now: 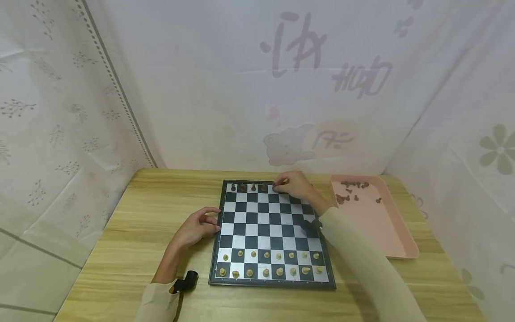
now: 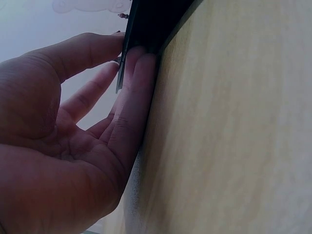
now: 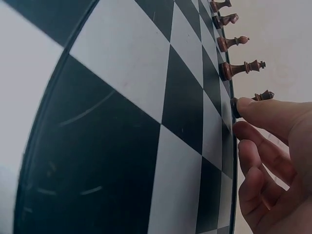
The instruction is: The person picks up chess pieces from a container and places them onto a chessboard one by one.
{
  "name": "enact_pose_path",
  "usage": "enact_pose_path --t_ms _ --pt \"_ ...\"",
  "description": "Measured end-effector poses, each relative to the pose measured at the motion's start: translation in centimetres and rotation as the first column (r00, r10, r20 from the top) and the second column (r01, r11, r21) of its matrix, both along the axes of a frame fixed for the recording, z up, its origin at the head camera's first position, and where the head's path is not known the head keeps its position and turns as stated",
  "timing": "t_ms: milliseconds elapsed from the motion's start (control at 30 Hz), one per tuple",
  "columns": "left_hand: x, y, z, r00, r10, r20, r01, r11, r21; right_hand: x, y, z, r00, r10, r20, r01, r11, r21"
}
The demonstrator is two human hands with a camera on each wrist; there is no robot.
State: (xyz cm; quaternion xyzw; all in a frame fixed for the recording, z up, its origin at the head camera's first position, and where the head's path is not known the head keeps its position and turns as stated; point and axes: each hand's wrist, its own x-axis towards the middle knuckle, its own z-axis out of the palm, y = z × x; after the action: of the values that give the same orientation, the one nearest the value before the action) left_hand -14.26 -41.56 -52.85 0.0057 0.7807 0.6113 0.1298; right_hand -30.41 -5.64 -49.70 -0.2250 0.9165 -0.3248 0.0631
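Your right hand is clamped on the dark queen, fingertips low on it by the base; its other fingers curl in loosely below. Queen is upright at the far row of the board, fifth from the left. Can't tell if its base touches the square.

Just left of it in the same row, going left: king, bishop, knight, rook. All upright, one per square.

Your left hand is at the board's left edge, about mid-length. Digits apart and relaxed: some tips touch the rim, others lie straight along the board's side, down by the table. No piece in that hand.

Light pieces fill the two near rows, eight in each. Middle squares between them and the dark row are bare.

Pink tray sits on the table to the right of the board, near it. Loose dark pieces lie in its far part, mostly bunched to the left, one off to the right.

Black wrist mounts on both your wrists; the right one hangs over the board's right side. Printed cloth behind the table.
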Motion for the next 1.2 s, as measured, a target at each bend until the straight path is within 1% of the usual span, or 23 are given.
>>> enact_pose_path --t_ms 100,267,433,633,767,900,1033,1100,1200 --pt "0.0 0.1 0.0 1.000 -0.005 -0.002 0.005 1.000 0.003 0.0 -0.1 0.0 1.000 0.002 -0.001 -0.002 1.000 0.012" --pt "0.1 0.1 0.1 1.000 -0.003 -0.007 0.002 1.000 -0.007 0.0 0.1 -0.1 0.999 0.022 -0.027 -0.021 0.999 0.032" --pt "0.1 0.2 0.1 1.000 0.001 -0.009 -0.002 1.000 -0.007 -0.2 0.3 -0.4 0.999 0.017 -0.042 -0.015 0.999 0.049" --pt "0.1 0.2 0.0 1.000 -0.002 -0.016 0.001 1.000 -0.023 -0.2 0.6 -0.5 0.999 0.011 -0.041 -0.009 0.998 0.056" --pt "0.2 0.2 0.0 1.000 0.003 -0.015 -0.003 1.000 -0.026 -0.2 1.1 -0.5 1.000 0.011 -0.011 -0.011 0.999 0.037" --pt "0.2 0.1 -0.1 1.000 0.004 -0.012 -0.004 1.000 -0.011 -0.3 2.1 -0.8 1.000 -0.004 0.024 0.004 1.000 -0.006" --pt "0.1 0.1 -0.2 1.000 0.002 -0.011 -0.002 1.000 -0.001 -0.4 3.4 -1.0 0.999 -0.047 0.027 0.048 0.998 -0.032" --pt "0.1 0.1 -0.1 1.000 0.003 -0.010 -0.003 1.000 -0.001 -0.3 4.1 -0.8 0.997 -0.075 0.032 0.077 0.996 -0.042" --pt "0.1 0.0 -0.1 1.000 0.003 -0.008 -0.003 1.000 0.004 0.1 5.1 -0.3 0.995 -0.097 0.024 0.098 0.994 -0.041"
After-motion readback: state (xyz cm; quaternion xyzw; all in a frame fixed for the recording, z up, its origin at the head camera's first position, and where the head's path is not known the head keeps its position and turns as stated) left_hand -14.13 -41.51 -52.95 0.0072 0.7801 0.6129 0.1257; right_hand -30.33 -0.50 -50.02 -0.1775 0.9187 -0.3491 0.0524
